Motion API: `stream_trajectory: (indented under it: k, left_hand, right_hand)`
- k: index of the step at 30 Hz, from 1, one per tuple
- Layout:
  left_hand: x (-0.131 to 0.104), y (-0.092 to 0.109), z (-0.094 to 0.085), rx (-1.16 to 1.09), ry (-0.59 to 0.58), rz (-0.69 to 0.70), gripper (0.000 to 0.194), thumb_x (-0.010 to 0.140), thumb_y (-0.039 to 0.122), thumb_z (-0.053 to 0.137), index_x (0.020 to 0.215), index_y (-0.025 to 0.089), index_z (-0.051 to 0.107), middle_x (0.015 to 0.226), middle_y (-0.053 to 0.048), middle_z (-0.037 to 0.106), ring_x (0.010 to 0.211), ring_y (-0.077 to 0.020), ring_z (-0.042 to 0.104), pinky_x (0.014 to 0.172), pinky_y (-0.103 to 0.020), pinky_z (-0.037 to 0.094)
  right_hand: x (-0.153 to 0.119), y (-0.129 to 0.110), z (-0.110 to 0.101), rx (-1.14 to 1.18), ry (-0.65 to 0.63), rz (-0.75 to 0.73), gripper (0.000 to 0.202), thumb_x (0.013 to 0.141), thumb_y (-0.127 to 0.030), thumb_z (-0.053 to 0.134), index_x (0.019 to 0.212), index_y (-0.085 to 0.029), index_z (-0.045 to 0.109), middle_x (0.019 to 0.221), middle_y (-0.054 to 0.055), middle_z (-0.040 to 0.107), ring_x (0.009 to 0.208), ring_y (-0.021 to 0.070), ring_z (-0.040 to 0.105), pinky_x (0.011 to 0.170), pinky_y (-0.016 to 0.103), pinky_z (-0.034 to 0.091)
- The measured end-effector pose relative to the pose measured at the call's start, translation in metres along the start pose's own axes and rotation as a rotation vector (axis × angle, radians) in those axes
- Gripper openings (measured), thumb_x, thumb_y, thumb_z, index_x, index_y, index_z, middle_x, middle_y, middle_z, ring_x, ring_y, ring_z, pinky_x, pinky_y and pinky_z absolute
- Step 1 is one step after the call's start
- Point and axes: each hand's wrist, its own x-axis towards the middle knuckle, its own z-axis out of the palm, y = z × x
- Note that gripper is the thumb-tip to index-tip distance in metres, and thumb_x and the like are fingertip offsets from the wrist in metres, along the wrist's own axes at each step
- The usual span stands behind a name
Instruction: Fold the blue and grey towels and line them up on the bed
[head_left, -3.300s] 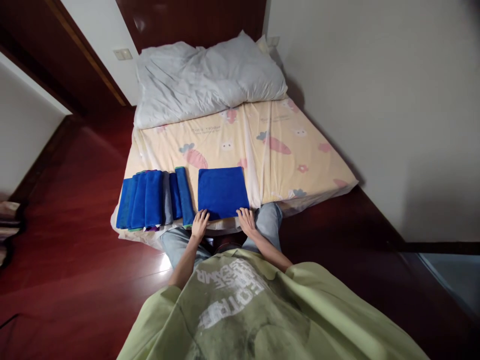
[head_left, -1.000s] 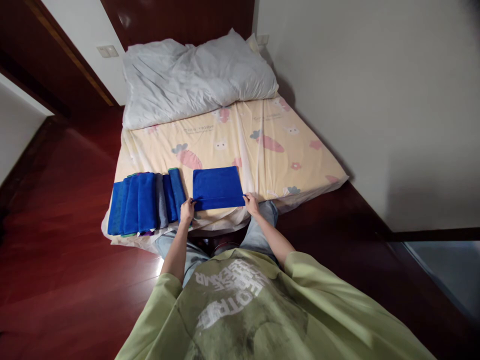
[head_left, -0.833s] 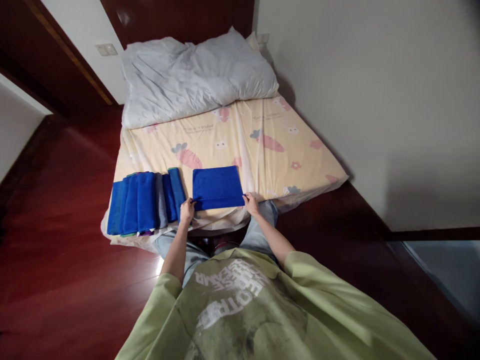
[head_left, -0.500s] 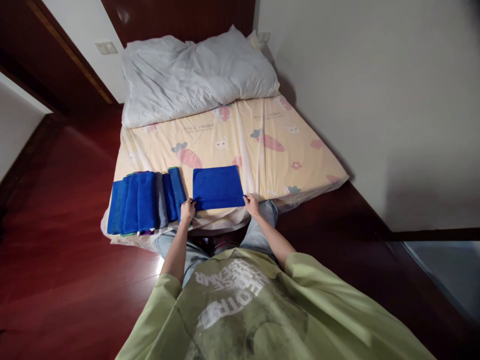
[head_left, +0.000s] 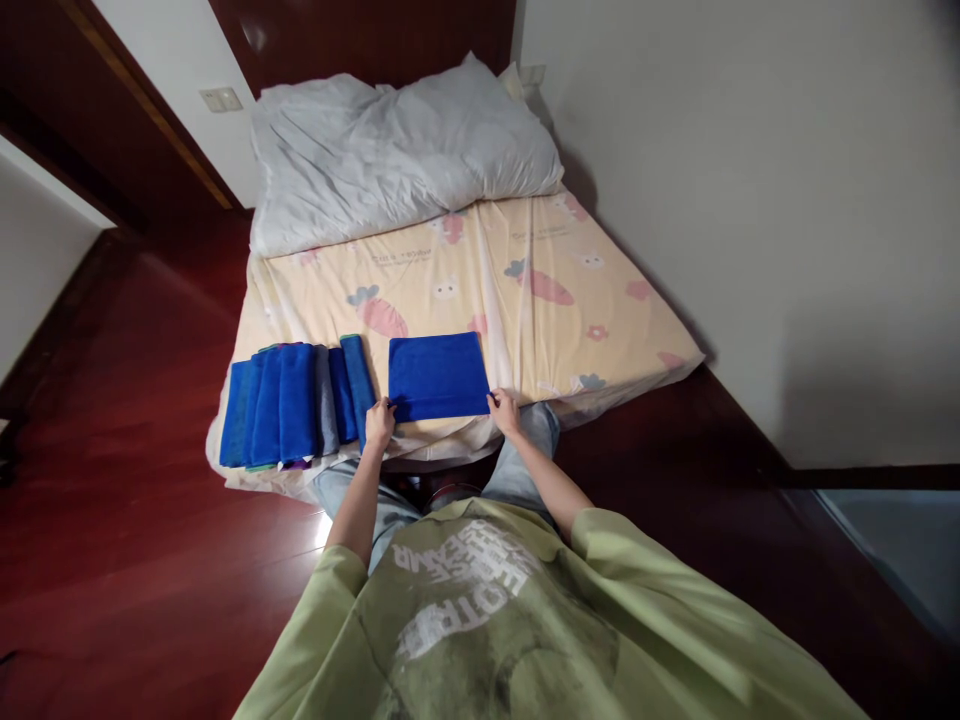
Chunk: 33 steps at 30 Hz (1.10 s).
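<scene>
A blue cloth (head_left: 438, 374) lies flat as a rectangle near the front edge of the bed. My left hand (head_left: 380, 424) pinches its near left corner, and my right hand (head_left: 503, 410) pinches the near right corner. Left of my left hand, several folded cloths lie side by side, partly overlapping: a blue one (head_left: 297, 402), a grey one (head_left: 326, 402) and a blue one with a green edge (head_left: 358, 385) closest to my hand.
The bed (head_left: 630, 325) has a yellow sheet with carrot prints. A pale grey quilt or pillow (head_left: 405, 150) is bunched at its far end. A wall (head_left: 735, 200) stands to the right, and dark red floor (head_left: 135, 480) shows at the left.
The view has shifted slightly. Both hands still hold the near corners of the blue cloth, and its near edge now looks flatter.
</scene>
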Motion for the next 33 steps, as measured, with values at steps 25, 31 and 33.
stream_trajectory:
  k: [25,31,33]
  left_hand:
    - [-0.018,-0.013,0.006,0.187,-0.107,0.401,0.052,0.082,0.007,0.056,0.133,0.018,0.061,0.145,-0.018,0.056,0.137,-0.0359,0.049,0.11,-0.049,0.042]
    - [-0.028,-0.022,0.011,0.088,-0.111,0.426,0.054,0.087,0.012,0.048,0.14,0.01,0.057,0.155,-0.02,0.048,0.146,-0.03,0.042,0.12,-0.046,0.036]
    - [-0.031,-0.022,0.011,0.066,-0.104,0.438,0.056,0.088,0.019,0.051,0.144,0.008,0.054,0.157,-0.02,0.044,0.15,-0.0303,0.037,0.123,-0.046,0.033]
  right_hand:
    - [-0.007,-0.005,-0.017,-0.284,-0.24,-0.595,0.05,0.091,-0.003,0.042,0.127,-0.022,0.07,0.137,0.012,0.063,0.129,0.0282,0.054,0.112,0.048,0.042]
    - [-0.024,0.005,-0.02,-0.301,-0.285,-0.674,0.06,0.087,-0.004,0.046,0.144,-0.019,0.059,0.148,0.011,0.058,0.138,0.0262,0.051,0.115,0.048,0.04]
    - [-0.028,0.006,-0.021,-0.296,-0.277,-0.668,0.063,0.087,-0.006,0.047,0.148,-0.018,0.056,0.152,0.011,0.054,0.142,0.0262,0.048,0.117,0.048,0.039]
